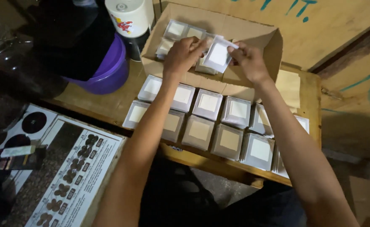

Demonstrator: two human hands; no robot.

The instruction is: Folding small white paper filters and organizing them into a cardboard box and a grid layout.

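Packet (218,55), small and clear with a white square inside, is pinched at its edges between left hand (184,54) and right hand (249,62) over the box (252,33), and is best kept flat by light fingertip grips.

A low wooden table (309,90) carried it all. Directly on it lay two rows of small square packets (208,122) wrapped in clear film, edge to edge, running out to the near rim. Behind them sat an open cardboard box (252,77), more packets inside. To the left stood a purple bowl (111,69), a white canister (130,17) just beside it.
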